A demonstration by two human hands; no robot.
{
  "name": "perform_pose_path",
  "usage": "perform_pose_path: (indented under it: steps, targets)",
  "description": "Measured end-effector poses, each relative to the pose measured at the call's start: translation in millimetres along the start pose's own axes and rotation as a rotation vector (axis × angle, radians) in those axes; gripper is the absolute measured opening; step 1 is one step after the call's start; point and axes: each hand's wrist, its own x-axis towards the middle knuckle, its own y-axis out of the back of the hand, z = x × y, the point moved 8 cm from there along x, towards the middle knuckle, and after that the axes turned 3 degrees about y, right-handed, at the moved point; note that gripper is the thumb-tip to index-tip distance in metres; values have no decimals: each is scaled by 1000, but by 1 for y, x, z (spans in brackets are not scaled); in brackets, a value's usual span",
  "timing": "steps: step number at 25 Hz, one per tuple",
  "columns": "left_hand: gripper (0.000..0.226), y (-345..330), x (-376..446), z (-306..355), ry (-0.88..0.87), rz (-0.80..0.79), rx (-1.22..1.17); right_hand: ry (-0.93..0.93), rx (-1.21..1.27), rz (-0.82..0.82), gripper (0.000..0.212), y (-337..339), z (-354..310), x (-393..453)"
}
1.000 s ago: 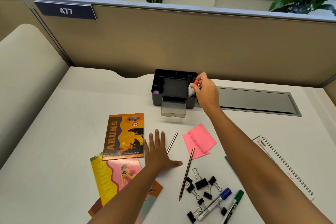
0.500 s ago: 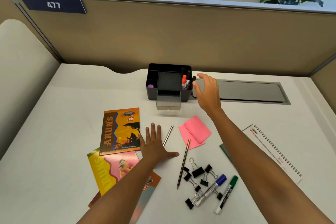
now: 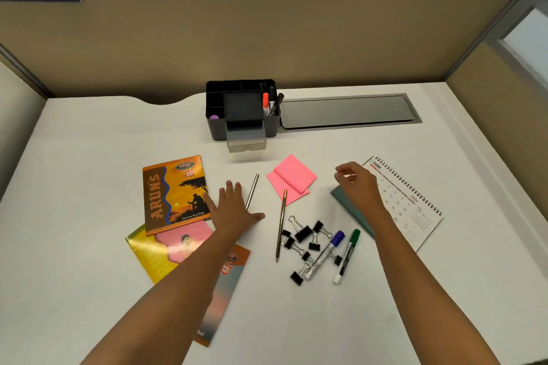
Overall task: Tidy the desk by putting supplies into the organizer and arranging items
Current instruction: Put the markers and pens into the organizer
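Note:
The black organizer [image 3: 218, 127] stands at the back of the desk with its clear drawer [image 3: 246, 139] pulled out; a red-capped marker [image 3: 265, 104] and dark pens stand in its right slot. My right hand [image 3: 357, 185] hovers empty, fingers loosely curled, over a green-grey book [image 3: 350, 210] beside the calendar [image 3: 415, 207]. My left hand [image 3: 234, 210] lies flat on the desk, fingers spread, next to a silver pencil [image 3: 252, 191]. A gold pencil [image 3: 281, 225], pink sticky notes [image 3: 293, 178], several black binder clips [image 3: 302, 237], a blue marker [image 3: 324, 255] and a green marker [image 3: 347, 256] lie between my arms.
Three notebooks [image 3: 173, 195] overlap at the left under my left forearm. A grey cable-tray lid [image 3: 350, 111] is set into the desk right of the organizer. Tan partition walls [image 3: 267, 32] close off the back and right.
My right hand let go of the red-capped marker in the organizer's right slot and drew back toward me, to the right of the sticky notes. My left hand stayed put.

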Motion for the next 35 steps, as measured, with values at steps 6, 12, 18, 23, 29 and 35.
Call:
perform_pose_path:
  steps: [6, 12, 18, 23, 29, 35]
  targets:
    - [94, 0, -13, 1, -55, 57, 93, -265, -48, 95, 19, -4, 59, -90]
    - [94, -1, -20, 1, -81, 20, 105, -419, -180, 175, 32, -17, 57, -125]
    - [98, -3, -20, -1, -88, -33, 63, -432, -241, 144, 29, -31, 52, -122]
    - [70, 0, -16, 6, -1, -10, -14, -446, -140, 112, 24, -26, 56, -114]
    - [43, 8, -52, 73, -277, 290, -334, -664, 676, 348, 13, 11, 77, -109]
    - [22, -25, -122, 179, -703, 176, -259, -671, 1015, 473, 20, 32, 74, -97]
